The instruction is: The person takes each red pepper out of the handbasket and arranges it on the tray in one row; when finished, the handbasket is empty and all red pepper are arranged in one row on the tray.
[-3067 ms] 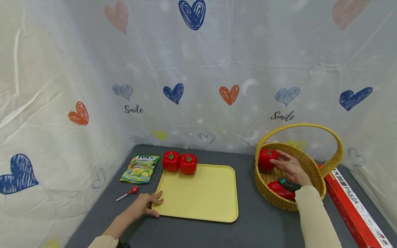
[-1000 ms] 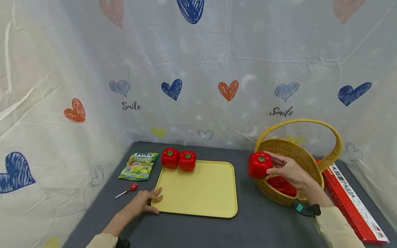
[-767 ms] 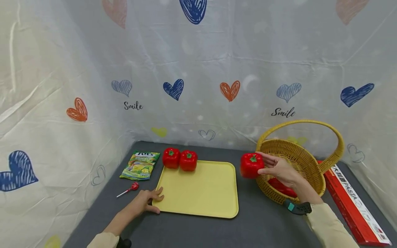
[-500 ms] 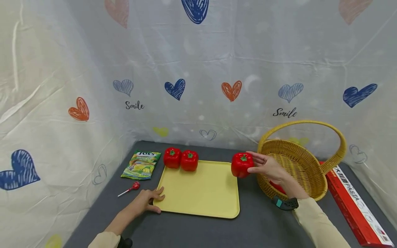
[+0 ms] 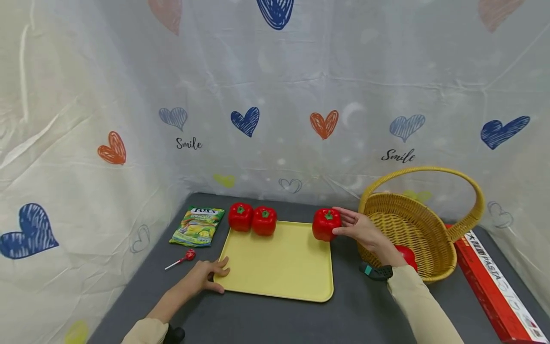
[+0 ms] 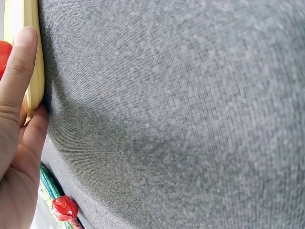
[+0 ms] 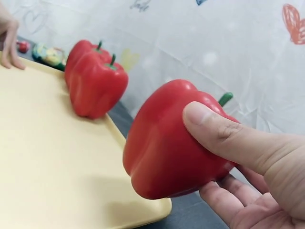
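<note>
It looks like a placing step here, the right hand (image 5: 362,231) with fingers round a red pepper (image 5: 324,225) at the far right corner of the yellow tray (image 5: 279,267), the left hand (image 5: 199,278) gripping its near left corner, and the next move calls for a gentle lowering and release.

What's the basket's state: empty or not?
Not empty: inside the basket, a red item shows, partly hidden behind the right arm. Can't tell what it is.

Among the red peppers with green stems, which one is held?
The pepper by the far right corner of the yellow tray, gripped by the right hand. The other two peppers stand together near the far left corner, untouched.
</note>
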### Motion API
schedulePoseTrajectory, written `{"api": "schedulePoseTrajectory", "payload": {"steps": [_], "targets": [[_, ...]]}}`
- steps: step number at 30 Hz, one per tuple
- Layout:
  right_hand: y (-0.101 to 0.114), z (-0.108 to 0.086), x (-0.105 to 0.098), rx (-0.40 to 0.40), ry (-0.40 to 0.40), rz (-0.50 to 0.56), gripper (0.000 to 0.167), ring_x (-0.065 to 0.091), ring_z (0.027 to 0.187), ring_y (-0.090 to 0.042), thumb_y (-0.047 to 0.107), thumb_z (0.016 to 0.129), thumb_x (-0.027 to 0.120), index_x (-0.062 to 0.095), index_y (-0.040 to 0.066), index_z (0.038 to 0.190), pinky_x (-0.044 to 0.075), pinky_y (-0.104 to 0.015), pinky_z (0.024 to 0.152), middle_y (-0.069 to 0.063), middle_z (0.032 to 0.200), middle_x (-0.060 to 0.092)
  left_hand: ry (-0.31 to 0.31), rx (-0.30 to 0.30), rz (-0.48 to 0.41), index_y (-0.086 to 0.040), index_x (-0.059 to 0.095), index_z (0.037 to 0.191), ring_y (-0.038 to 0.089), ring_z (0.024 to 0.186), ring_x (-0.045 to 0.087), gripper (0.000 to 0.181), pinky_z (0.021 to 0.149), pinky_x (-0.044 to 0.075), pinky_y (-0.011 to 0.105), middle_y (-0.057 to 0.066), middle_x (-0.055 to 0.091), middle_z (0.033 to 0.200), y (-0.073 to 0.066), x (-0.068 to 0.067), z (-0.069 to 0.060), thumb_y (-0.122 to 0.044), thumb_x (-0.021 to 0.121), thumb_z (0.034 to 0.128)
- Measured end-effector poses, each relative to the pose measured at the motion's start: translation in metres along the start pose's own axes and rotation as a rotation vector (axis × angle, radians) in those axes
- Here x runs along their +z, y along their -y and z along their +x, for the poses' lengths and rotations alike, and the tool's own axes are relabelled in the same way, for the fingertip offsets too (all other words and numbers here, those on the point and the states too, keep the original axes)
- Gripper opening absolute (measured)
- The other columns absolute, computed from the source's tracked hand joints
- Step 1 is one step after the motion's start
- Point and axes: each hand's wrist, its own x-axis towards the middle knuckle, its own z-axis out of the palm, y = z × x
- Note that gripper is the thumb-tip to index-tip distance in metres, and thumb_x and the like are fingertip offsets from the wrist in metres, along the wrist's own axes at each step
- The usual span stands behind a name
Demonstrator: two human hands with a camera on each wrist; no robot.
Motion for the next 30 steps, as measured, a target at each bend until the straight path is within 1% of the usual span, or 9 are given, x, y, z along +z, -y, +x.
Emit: {"api": "schedulePoseTrajectory", "payload": {"steps": [3, 6, 10, 14, 18, 23, 26, 29, 30], "targets": [[0.000, 0.007, 0.003, 0.000, 0.031, 0.022, 0.072, 0.038, 0.134, -0.037, 0.000, 0.087, 0.068, 0.028, -0.007, 0.147, 0.049, -0.033, 0.091, -0.030, 0.149, 0.030, -0.001, 0.014, 0.004, 0.006, 0.066, 0.116, 0.051, 0.120, 0.044, 0.063, 0.087, 0.050, 0.045, 0.030, 0.049, 0.131, 0.000, 0.000, 0.000, -0.033, 0.080, 0.0689], [-0.002, 0.013, 0.006, 0.004, 0.055, 0.029, 0.072, 0.035, 0.135, -0.039, 0.000, 0.087, 0.067, 0.028, -0.007, 0.147, 0.049, -0.035, 0.091, -0.029, 0.150, 0.029, -0.002, 0.025, 0.004, 0.006, 0.066, 0.116, 0.052, 0.118, 0.045, 0.063, 0.088, 0.048, 0.049, 0.031, 0.050, 0.131, -0.001, -0.001, 0.000, -0.032, 0.081, 0.0685], [-0.003, 0.021, 0.009, 0.013, 0.051, 0.016, 0.072, 0.038, 0.134, -0.038, 0.001, 0.087, 0.068, 0.030, -0.005, 0.147, 0.049, -0.035, 0.092, -0.028, 0.148, 0.033, -0.006, 0.031, 0.009, 0.007, 0.066, 0.115, 0.052, 0.118, 0.045, 0.063, 0.087, 0.049, 0.049, 0.031, 0.050, 0.130, -0.001, -0.001, 0.000, -0.032, 0.081, 0.0681], [-0.003, 0.031, 0.012, 0.023, 0.048, -0.001, 0.072, 0.038, 0.133, -0.040, 0.001, 0.086, 0.070, 0.032, -0.005, 0.147, 0.049, -0.035, 0.092, -0.029, 0.146, 0.036, -0.006, 0.034, 0.025, 0.007, 0.066, 0.116, 0.052, 0.118, 0.046, 0.063, 0.088, 0.048, 0.049, 0.031, 0.050, 0.130, 0.000, -0.001, 0.000, -0.032, 0.081, 0.0682], [-0.005, 0.041, 0.015, 0.032, 0.045, -0.020, 0.071, 0.038, 0.133, -0.041, -0.002, 0.084, 0.071, 0.035, -0.005, 0.146, 0.049, -0.035, 0.092, -0.029, 0.144, 0.039, -0.007, 0.030, 0.015, 0.007, 0.066, 0.116, 0.052, 0.118, 0.045, 0.063, 0.089, 0.047, 0.051, 0.031, 0.050, 0.130, 0.000, 0.000, 0.000, -0.032, 0.081, 0.0683], [-0.013, 0.051, 0.019, 0.016, 0.036, -0.042, 0.070, 0.038, 0.133, -0.041, -0.002, 0.083, 0.072, 0.038, -0.006, 0.143, 0.047, -0.037, 0.094, -0.029, 0.143, 0.040, -0.001, 0.016, -0.012, 0.007, 0.065, 0.117, 0.053, 0.119, 0.044, 0.063, 0.089, 0.046, 0.051, 0.031, 0.049, 0.131, 0.000, 0.000, 0.000, -0.031, 0.081, 0.0685], [-0.018, 0.056, 0.022, 0.006, 0.031, -0.034, 0.070, 0.038, 0.133, -0.041, -0.002, 0.082, 0.073, 0.038, -0.007, 0.143, 0.046, -0.037, 0.095, -0.029, 0.143, 0.040, 0.005, 0.012, -0.026, 0.008, 0.065, 0.117, 0.053, 0.120, 0.042, 0.064, 0.090, 0.046, 0.051, 0.031, 0.048, 0.132, 0.001, 0.001, 0.000, -0.032, 0.080, 0.0694], [-0.020, 0.061, 0.027, -0.005, 0.035, -0.020, 0.070, 0.038, 0.133, -0.041, -0.004, 0.081, 0.072, 0.039, -0.008, 0.143, 0.047, -0.036, 0.094, -0.029, 0.143, 0.040, -0.002, 0.021, -0.041, 0.008, 0.064, 0.117, 0.054, 0.119, 0.042, 0.064, 0.089, 0.046, 0.051, 0.032, 0.047, 0.132, 0.002, 0.001, 0.000, -0.033, 0.079, 0.0705], [-0.020, 0.063, 0.030, -0.006, 0.037, -0.014, 0.069, 0.039, 0.132, -0.041, -0.005, 0.081, 0.072, 0.039, -0.008, 0.142, 0.048, -0.036, 0.093, -0.029, 0.142, 0.041, -0.009, 0.034, -0.031, 0.008, 0.064, 0.117, 0.055, 0.118, 0.043, 0.064, 0.089, 0.047, 0.050, 0.033, 0.048, 0.131, 0.002, 0.001, -0.001, -0.034, 0.079, 0.0708]]}}
